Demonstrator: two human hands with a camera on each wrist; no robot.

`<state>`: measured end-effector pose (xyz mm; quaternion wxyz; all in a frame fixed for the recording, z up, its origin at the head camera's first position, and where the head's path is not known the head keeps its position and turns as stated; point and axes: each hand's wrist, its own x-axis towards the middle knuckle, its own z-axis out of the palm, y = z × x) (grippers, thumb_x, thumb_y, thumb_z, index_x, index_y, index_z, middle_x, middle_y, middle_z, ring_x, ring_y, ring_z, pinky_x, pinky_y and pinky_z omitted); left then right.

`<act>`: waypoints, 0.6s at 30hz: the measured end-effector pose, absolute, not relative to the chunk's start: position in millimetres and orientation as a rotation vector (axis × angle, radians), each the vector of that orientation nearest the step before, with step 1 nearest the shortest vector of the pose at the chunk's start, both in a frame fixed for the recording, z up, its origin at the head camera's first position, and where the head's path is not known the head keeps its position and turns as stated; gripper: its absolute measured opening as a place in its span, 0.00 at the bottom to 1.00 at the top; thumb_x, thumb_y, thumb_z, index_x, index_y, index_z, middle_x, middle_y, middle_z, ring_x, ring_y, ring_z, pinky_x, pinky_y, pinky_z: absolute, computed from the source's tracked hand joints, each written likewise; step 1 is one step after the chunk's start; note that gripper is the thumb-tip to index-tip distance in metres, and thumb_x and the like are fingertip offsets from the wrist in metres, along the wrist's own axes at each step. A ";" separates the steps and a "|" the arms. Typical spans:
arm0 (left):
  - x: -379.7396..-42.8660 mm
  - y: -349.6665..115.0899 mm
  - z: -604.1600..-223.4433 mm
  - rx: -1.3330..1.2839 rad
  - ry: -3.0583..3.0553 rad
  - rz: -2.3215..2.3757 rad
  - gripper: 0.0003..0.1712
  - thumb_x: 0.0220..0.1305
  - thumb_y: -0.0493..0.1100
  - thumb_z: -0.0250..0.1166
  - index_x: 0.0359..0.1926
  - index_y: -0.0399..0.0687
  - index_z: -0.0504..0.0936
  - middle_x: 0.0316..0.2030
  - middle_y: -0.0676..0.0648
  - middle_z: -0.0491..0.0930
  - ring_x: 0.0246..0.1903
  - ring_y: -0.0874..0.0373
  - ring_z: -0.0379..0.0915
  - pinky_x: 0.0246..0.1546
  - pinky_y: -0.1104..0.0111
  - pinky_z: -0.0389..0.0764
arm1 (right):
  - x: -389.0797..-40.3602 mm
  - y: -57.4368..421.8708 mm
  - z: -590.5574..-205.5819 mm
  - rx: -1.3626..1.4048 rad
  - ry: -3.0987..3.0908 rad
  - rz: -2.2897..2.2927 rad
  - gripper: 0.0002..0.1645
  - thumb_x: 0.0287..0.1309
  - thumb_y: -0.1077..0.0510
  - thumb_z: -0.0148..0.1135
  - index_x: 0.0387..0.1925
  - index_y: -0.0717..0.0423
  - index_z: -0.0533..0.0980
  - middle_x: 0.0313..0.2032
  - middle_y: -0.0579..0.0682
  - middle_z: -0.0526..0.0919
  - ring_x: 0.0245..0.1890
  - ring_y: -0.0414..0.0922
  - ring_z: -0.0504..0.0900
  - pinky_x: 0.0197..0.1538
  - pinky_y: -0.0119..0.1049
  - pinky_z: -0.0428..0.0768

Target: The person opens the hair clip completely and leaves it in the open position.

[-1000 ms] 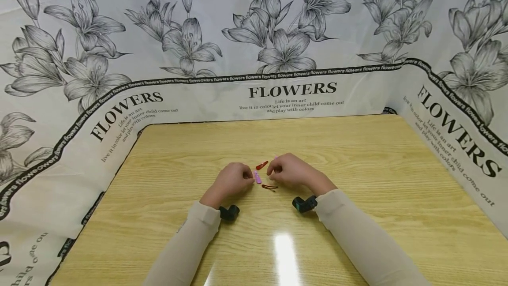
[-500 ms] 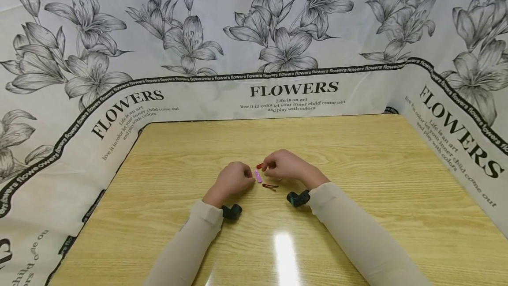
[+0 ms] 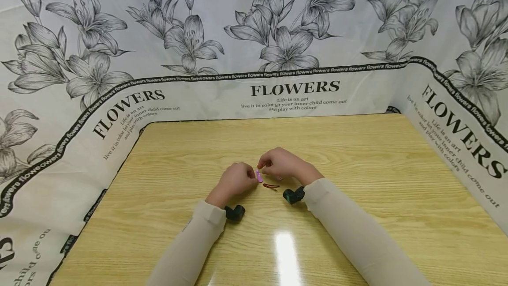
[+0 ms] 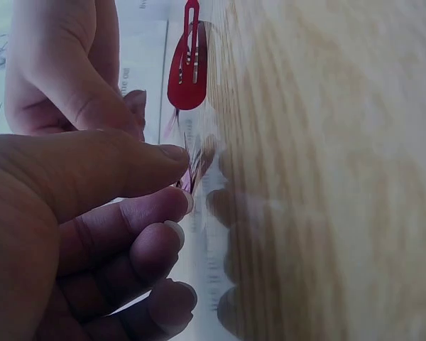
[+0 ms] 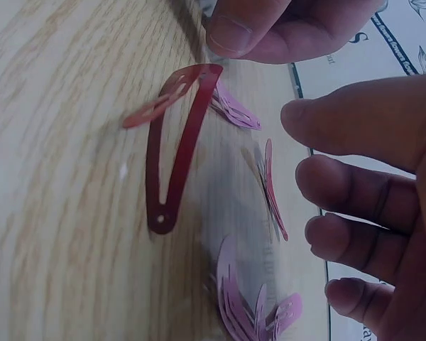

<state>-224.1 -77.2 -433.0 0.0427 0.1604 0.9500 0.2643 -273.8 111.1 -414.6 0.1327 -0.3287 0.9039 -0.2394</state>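
Several snap hair clips lie between the hands. Beside the fingertips of my left hand (image 3: 237, 179) is a pink hair clip (image 3: 259, 176); its thumb and fingers are loosely bent and do not visibly pinch it. My right hand (image 3: 282, 162) hovers with thumb and fingers apart over a red hair clip (image 5: 271, 192), mostly hidden in the head view. Nearer the person lies a dark red hair clip (image 3: 271, 186), sprung open, large in the right wrist view. Another pink hair clip (image 5: 252, 302), also sprung open, lies beneath the right hand.
The clips lie on a wood-grain table (image 3: 198, 144). A white cloth (image 3: 293, 96) with flower drawings and lettering stands around its back and sides. Dark wrist cameras (image 3: 236, 213) are strapped under both wrists.
My right hand has moved left and slightly away from the person, covering most of the red clip. My left hand has drifted slightly right. The near dark red clip stays put on the table.
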 end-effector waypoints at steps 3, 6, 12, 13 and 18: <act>-224.4 -76.6 -433.6 0.498 2.899 0.810 0.14 0.58 0.46 0.65 0.17 0.51 0.78 0.16 0.55 0.72 0.17 0.62 0.65 0.21 0.71 0.66 | -274.8 109.8 -414.2 -0.958 2.627 -0.672 0.08 0.61 0.58 0.62 0.40 0.49 0.83 0.29 0.44 0.82 0.16 0.38 0.72 0.34 0.33 0.75; -224.3 -75.6 -433.7 0.503 2.892 0.814 0.15 0.58 0.47 0.66 0.17 0.51 0.77 0.15 0.56 0.72 0.17 0.62 0.64 0.21 0.70 0.66 | -275.5 108.9 -413.9 -0.948 2.621 -0.668 0.07 0.61 0.58 0.62 0.40 0.49 0.83 0.29 0.44 0.82 0.16 0.38 0.73 0.32 0.33 0.75; -224.7 -73.1 -434.7 0.530 2.907 0.813 0.18 0.58 0.48 0.66 0.14 0.52 0.75 0.13 0.57 0.69 0.16 0.64 0.62 0.20 0.72 0.63 | -275.8 106.6 -414.4 -0.927 2.603 -0.692 0.07 0.61 0.59 0.62 0.40 0.49 0.82 0.33 0.46 0.83 0.14 0.38 0.72 0.28 0.33 0.75; -224.8 -72.8 -435.1 0.537 2.909 0.812 0.18 0.58 0.47 0.66 0.14 0.52 0.75 0.13 0.57 0.68 0.15 0.64 0.62 0.19 0.72 0.63 | -276.0 106.0 -414.4 -0.921 2.600 -0.694 0.07 0.61 0.59 0.62 0.40 0.49 0.82 0.34 0.46 0.83 0.14 0.39 0.73 0.28 0.33 0.75; -225.4 -72.2 -436.4 0.545 2.908 0.805 0.16 0.57 0.46 0.66 0.15 0.52 0.76 0.14 0.57 0.69 0.17 0.64 0.63 0.20 0.72 0.63 | -277.3 102.6 -414.5 -0.911 2.606 -0.674 0.10 0.61 0.60 0.61 0.43 0.48 0.83 0.39 0.46 0.85 0.25 0.39 0.78 0.34 0.34 0.78</act>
